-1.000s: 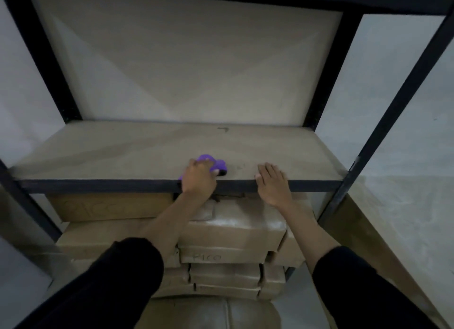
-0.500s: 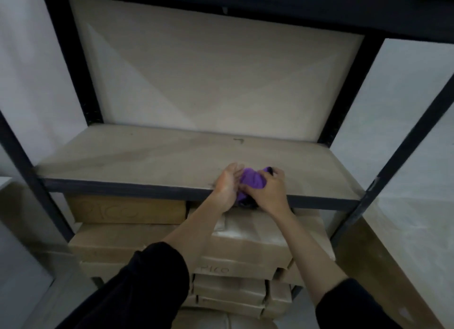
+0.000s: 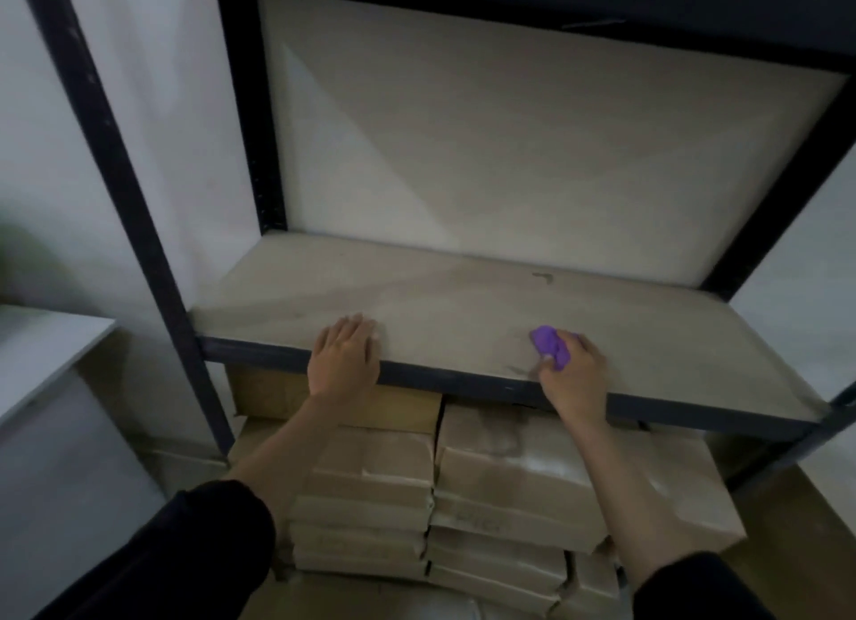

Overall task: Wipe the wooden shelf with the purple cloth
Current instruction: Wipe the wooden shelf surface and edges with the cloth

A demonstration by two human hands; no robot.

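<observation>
I can read no text from here; faint writing on one wrapped package (image 3: 472, 522) under the shelf (image 3: 463, 304) is too blurred.

wooden shelf (image 3: 463, 304): pale, matt board, faintly streaked and dusty-looking
purple cloth (image 3: 551, 346): soft bunched fabric, matt, vivid purple
shelf frame (image 3: 153, 248): dark metal, painted, dull sheen
back panel (image 3: 509, 146): light, matt board, smooth
wrapped packages (image 3: 509, 480): brown paper, creased, slightly glossy where light falls
sleeve (image 3: 194, 550): black matt cloth
</observation>
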